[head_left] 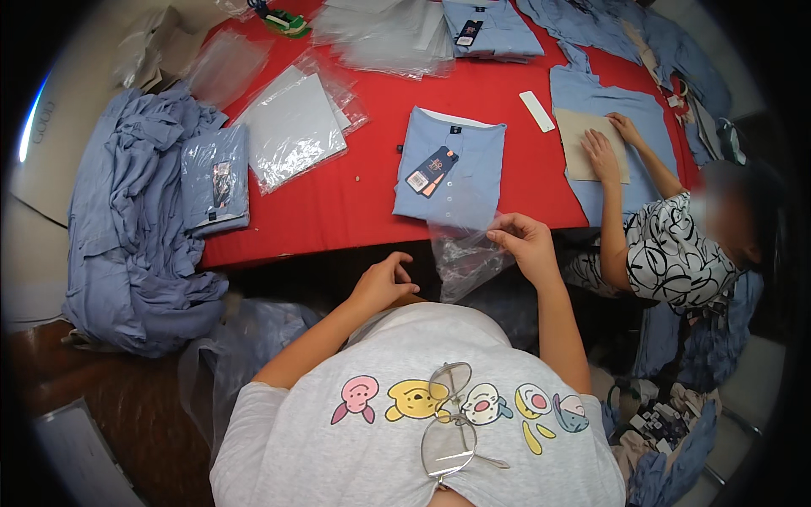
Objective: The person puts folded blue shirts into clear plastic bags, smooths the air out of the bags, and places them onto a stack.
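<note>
Seemingly bagging: right hand (pixel 525 242) pinches clear bag (pixel 470 258) at six o'clock from shirt (pixel 479 160); half-curled left hand (pixel 382 280) should help open it

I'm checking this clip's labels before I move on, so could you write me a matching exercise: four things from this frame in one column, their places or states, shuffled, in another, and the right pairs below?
Column one
1. Right hand
2. Left hand
3. Tan board
4. White strip

Column two
A. Fingers loosely curled, no thing seen in it
B. Lying on the red tabletop
C. Pinching a clear plastic bag
D. Flat on a blue garment, under a co-worker's hands

Right pairs: 1-C; 2-A; 3-D; 4-B
</note>
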A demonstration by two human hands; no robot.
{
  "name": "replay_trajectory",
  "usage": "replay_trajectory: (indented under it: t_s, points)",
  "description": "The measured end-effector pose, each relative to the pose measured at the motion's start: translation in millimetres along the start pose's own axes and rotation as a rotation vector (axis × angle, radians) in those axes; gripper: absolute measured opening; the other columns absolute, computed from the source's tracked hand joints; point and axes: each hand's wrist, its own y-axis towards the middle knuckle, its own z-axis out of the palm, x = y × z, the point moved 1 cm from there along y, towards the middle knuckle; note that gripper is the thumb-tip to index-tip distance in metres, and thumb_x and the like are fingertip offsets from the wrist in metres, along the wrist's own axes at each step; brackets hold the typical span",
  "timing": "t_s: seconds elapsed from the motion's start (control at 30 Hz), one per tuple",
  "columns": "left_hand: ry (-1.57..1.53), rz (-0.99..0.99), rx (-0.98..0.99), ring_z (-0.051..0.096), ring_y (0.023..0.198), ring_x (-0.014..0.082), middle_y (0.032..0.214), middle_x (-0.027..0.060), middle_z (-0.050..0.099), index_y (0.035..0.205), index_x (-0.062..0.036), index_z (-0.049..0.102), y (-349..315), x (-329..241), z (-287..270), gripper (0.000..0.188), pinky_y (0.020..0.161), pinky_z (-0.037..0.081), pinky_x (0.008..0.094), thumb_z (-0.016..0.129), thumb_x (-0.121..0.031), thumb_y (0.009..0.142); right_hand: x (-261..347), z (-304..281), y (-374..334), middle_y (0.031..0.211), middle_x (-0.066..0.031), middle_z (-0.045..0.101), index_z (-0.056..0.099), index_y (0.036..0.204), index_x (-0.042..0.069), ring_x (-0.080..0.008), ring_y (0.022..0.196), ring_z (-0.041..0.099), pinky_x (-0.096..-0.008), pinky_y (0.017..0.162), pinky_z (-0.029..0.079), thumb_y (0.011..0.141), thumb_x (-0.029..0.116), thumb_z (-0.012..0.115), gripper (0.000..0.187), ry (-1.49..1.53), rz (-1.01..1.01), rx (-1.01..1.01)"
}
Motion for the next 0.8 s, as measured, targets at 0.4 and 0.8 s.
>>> replay_trajectory:
  t_s: [0.4,0.8]
  points:
    - [-0.624,0.131,0.644,0.073,0.117,0.0228,0.121,0.0135,0.078,0.146,-0.0008,0.061,92.3,-124.7,-29.4,0.076,0.110,0.053,0.0362,0.095,-0.010,0.079,61.8,-37.1,-10.0,0.101,-0.0048,0.079,0.079,0.111,-0.003,-0.0088,0.094,0.071,-0.0245,0.082,0.055,0.101,0.004,0.072,0.014,0.132,-0.099,0.299]
    - [-0.573,0.157,0.155,0.059,0.062,0.0044,0.071,-0.0019,0.064,0.099,-0.0037,0.075,67.6,-132.6,-14.3,0.019,0.054,0.047,0.0223,0.087,-0.017,0.094,10.7,-49.3,-35.7,0.104,-0.0105,0.073,0.061,0.087,0.006,-0.0132,0.087,0.069,-0.0267,0.079,0.056,0.089,-0.010,0.079,0.025,0.379,-0.290,-0.220]
